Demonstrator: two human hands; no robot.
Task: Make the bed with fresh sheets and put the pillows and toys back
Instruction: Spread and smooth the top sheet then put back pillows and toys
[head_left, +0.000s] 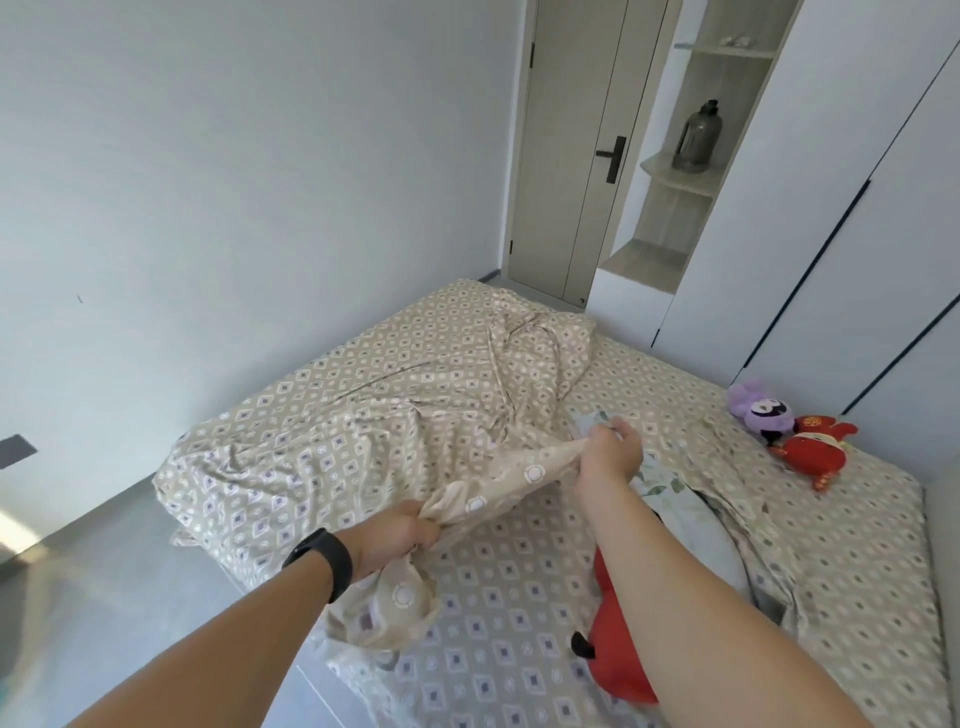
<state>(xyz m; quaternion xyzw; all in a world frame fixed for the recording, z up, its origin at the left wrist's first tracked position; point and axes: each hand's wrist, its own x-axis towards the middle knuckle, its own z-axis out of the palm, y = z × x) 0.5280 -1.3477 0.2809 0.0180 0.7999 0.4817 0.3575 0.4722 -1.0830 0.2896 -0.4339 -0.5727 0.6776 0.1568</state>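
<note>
A beige duvet cover (363, 431) with a diamond print lies crumpled over the left half of the bed (857, 597), which carries a sheet of the same print. My left hand (400, 535), with a black band on its wrist, grips a bunched edge of the cover. My right hand (613, 452) grips the same edge further along, so the cloth is stretched between them. A floral pillow (691, 519) lies partly under my right arm. A red plush toy (618, 649) lies below it. A purple plush (761, 413) and a red plush (813, 449) sit near the bed's right edge.
A grey floor (104, 597) runs along the bed's left side below a plain wall. A closed door (571, 156) stands beyond the bed's far end. Next to it are open shelves with a dark bottle (698, 137), then white wardrobe doors (857, 234) on the right.
</note>
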